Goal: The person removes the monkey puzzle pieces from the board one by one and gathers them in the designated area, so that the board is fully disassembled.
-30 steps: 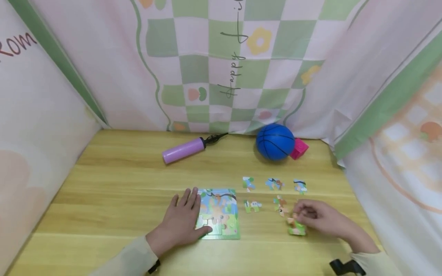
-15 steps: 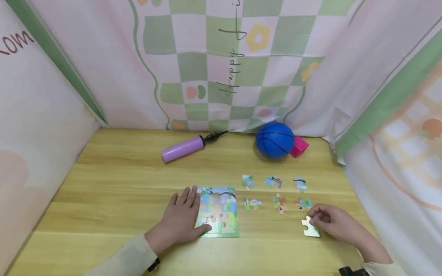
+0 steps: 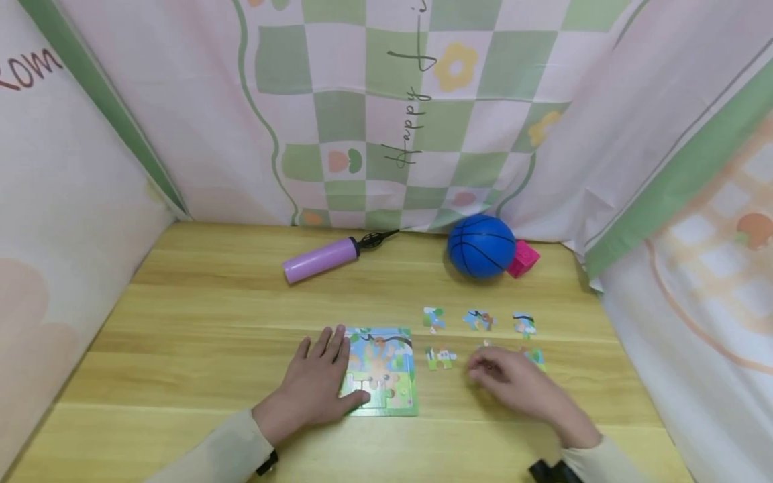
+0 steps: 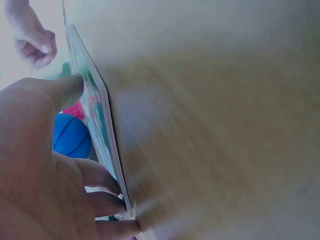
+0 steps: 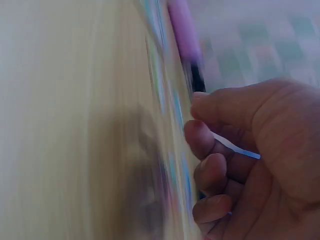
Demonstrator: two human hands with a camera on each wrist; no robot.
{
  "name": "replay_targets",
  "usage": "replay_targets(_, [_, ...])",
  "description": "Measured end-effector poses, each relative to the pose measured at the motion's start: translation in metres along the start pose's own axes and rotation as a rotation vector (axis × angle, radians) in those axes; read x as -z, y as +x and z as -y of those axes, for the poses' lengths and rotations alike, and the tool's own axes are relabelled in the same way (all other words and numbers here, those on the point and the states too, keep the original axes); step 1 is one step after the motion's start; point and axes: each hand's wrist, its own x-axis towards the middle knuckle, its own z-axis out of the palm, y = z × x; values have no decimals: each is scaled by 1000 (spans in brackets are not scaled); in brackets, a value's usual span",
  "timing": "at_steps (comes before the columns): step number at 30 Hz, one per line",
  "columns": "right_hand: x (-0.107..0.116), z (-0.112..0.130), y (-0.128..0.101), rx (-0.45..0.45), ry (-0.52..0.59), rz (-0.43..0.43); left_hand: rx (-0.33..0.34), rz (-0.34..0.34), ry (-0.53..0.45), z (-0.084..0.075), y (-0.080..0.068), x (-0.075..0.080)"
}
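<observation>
A square jigsaw puzzle board (image 3: pixel 395 355) with a cartoon animal picture lies flat on the table. My left hand (image 3: pixel 317 382) rests along its left edge, fingers straight and thumb over the front part. In the left wrist view the board (image 4: pixel 100 107) is seen edge-on beside that hand. To the right, my right hand (image 3: pixel 522 382) hovers over the loose pieces with curled fingers. Those fingers pinch a puzzle piece (image 5: pixel 235 146), visible as a thin pale edge in the right wrist view; the head view hides it. One loose piece (image 3: pixel 534 355) is partly covered by this hand.
Loose pieces lie between the hands: a corner piece (image 3: pixel 433 318), a bird piece (image 3: pixel 480 320), a branch piece (image 3: pixel 525 324) and a green-white piece (image 3: pixel 441 357). Farther back are a purple hand pump (image 3: pixel 320 260), a blue ball (image 3: pixel 481 246) and a pink block (image 3: pixel 523 259), before a curtain.
My right hand picked up a puzzle piece at the right, its pale back showing half a second ago, and has swung left toward the board. The left hand stays put.
</observation>
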Motion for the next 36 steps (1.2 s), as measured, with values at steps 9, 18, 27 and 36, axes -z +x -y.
replay_targets(9, [-71,66,56,217,-135,94,-71,-7,-63,15,-3,-2])
replay_targets(18, [-81,74,63,213,-158,101,-113,-2,-77,24,-7,0])
replay_targets(27, [-87,77,63,212,-177,72,-108,10,-74,24,-7,2])
replay_targets(36, [-91,76,67,143,-88,68,-100,16,-69,23,-6,4])
